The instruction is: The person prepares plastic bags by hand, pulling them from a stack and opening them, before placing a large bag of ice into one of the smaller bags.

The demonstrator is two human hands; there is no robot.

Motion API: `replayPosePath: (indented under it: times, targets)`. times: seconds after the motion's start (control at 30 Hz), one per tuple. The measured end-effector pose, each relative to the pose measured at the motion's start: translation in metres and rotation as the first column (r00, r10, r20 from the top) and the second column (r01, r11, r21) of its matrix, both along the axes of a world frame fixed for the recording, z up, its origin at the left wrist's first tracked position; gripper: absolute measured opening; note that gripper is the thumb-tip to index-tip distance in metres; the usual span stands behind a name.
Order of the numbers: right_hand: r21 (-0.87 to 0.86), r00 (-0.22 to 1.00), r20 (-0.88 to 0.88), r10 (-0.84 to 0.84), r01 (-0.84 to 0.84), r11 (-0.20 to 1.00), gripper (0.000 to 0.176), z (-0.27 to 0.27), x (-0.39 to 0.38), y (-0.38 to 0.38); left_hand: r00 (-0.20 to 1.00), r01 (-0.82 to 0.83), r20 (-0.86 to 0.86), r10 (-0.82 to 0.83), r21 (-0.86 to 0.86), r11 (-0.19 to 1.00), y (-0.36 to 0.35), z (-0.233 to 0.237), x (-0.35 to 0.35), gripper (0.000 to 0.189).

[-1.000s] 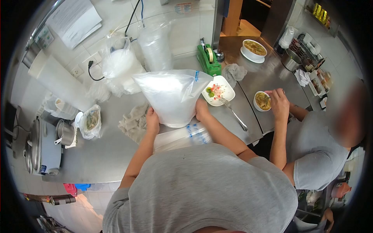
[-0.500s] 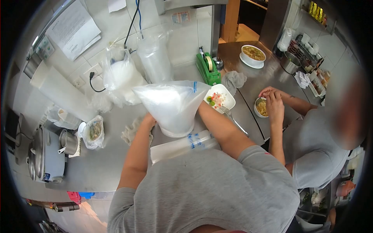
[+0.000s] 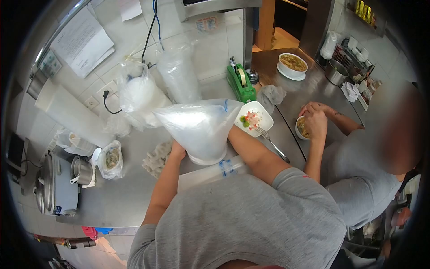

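A large clear plastic bag (image 3: 197,127) stands mouth-up on the steel counter before me, its top flared wide and blue print near the rim. At its left side is my left hand (image 3: 178,149), with the fingers hidden behind the plastic. My right forearm (image 3: 246,145) reaches to the bag's other side, and the right hand is concealed behind it. Under my chest lies a roll of plastic bags (image 3: 210,174) with blue print. A crumpled cloth (image 3: 156,159) sits beside my left wrist.
A white dish (image 3: 264,112) with chopped food and a fork (image 3: 274,145) lie to the right, near a green tape dispenser (image 3: 242,85). A co-worker's hands (image 3: 317,117) are over a small bowl (image 3: 301,129). At left are a bagged food container (image 3: 111,159) and a cooker (image 3: 60,184).
The view has shifted slightly. The bag stays in place between my arms. The co-worker's hands have come closer together above the small bowl.
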State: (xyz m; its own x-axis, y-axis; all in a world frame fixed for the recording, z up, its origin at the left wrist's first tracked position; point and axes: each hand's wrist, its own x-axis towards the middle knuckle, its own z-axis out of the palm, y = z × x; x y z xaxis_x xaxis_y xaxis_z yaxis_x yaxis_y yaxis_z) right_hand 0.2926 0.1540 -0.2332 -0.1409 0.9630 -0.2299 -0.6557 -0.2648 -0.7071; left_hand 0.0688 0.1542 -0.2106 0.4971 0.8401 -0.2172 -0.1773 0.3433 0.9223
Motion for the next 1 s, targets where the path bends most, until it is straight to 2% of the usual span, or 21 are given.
replayPosePath:
  times: [0.07,0.17,0.23,0.3,0.33,0.37,0.4,0.43,0.47,0.5,0.53,0.6,0.63,0.73,0.8,0.83,0.9,0.93,1.0]
  targets:
    - [0.014,1.0,0.014,0.007,-0.007,1.0,0.021,0.0,0.002,-0.001,0.983,-0.088,-0.136,0.125,0.246,0.965,0.0,-0.022,0.0,0.043]
    - [0.082,0.997,0.075,0.022,-0.028,0.996,0.021,0.002,0.016,0.001,0.896,-0.193,-0.3,0.327,0.402,0.895,-0.013,-0.016,-0.003,0.038]
    - [0.204,0.981,0.188,-0.041,0.002,0.979,0.02,0.013,0.039,0.002,0.803,-0.074,-0.461,0.378,0.553,0.83,-0.019,-0.023,-0.02,0.033]
    - [0.295,0.875,0.381,-0.298,0.19,0.936,0.02,0.04,0.069,-0.003,0.699,0.025,-0.539,0.47,0.675,0.738,-0.034,-0.017,-0.038,0.029]
    - [0.312,0.709,0.518,-0.479,0.365,0.877,0.018,0.072,0.081,-0.016,0.651,0.057,-0.547,0.525,0.726,0.685,-0.049,-0.001,-0.047,0.028]
    - [0.32,0.487,0.649,-0.585,0.524,0.79,0.018,0.105,0.093,-0.029,0.626,-0.007,-0.486,0.61,0.778,0.628,-0.057,0.005,-0.055,0.029]
    - [0.506,0.27,0.599,-0.754,0.603,0.617,0.018,0.104,0.117,-0.027,0.593,-0.071,-0.419,0.688,0.823,0.563,-0.063,0.008,-0.062,0.03]
    - [0.569,-0.018,0.663,-0.749,0.663,0.487,0.018,0.1,0.144,-0.026,0.456,0.023,-0.417,0.786,0.889,0.458,-0.065,0.011,-0.069,0.029]
    - [0.644,-0.299,0.682,-0.667,0.678,0.355,0.018,0.096,0.165,-0.027,0.313,0.135,-0.382,0.869,0.924,0.357,-0.067,0.013,-0.077,0.028]
    - [0.55,-0.366,0.813,-0.452,0.736,0.394,0.021,0.095,0.174,-0.032,0.171,0.262,-0.318,0.933,0.927,0.268,-0.068,0.013,-0.087,0.027]
    - [0.451,-0.401,0.892,-0.207,0.796,0.404,0.024,0.091,0.181,-0.038,0.193,0.281,-0.394,0.899,0.9,0.334,-0.066,0.006,-0.099,0.026]
    - [0.188,-0.231,0.973,0.023,0.843,0.504,0.03,0.072,0.187,-0.046,0.232,0.321,-0.53,0.816,0.833,0.45,-0.056,-0.011,-0.116,0.026]
    - [0.05,-0.145,0.979,0.141,0.848,0.528,0.033,0.059,0.192,-0.048,0.254,0.317,-0.524,0.813,0.839,0.441,-0.054,-0.012,-0.119,0.025]
    - [0.086,-0.258,0.947,0.192,0.778,0.622,0.034,0.03,0.206,-0.056,0.31,0.278,-0.514,0.8,0.853,0.441,-0.056,-0.005,-0.118,0.023]
    - [0.067,-0.211,0.965,0.154,0.769,0.636,0.034,0.026,0.222,-0.059,0.33,0.221,-0.523,0.786,0.852,0.474,-0.071,0.012,-0.107,0.024]
    - [0.057,-0.186,0.973,0.136,0.765,0.641,0.035,0.027,0.225,-0.06,0.439,0.201,-0.514,0.737,0.855,0.477,-0.079,0.018,-0.101,0.024]
    - [0.161,-0.257,0.964,0.068,0.768,0.619,0.037,0.033,0.223,-0.07,0.643,0.162,-0.47,0.605,0.855,0.492,-0.096,0.026,-0.089,0.025]
    - [0.212,-0.294,0.955,0.036,0.765,0.608,0.038,0.04,0.22,-0.075,0.663,0.286,-0.576,0.479,0.786,0.548,-0.103,0.034,-0.086,0.025]
    - [0.216,-0.248,0.969,-0.011,0.823,0.526,0.04,0.051,0.214,-0.079,0.632,0.526,-0.749,0.199,0.603,0.6,-0.117,0.044,-0.085,0.025]
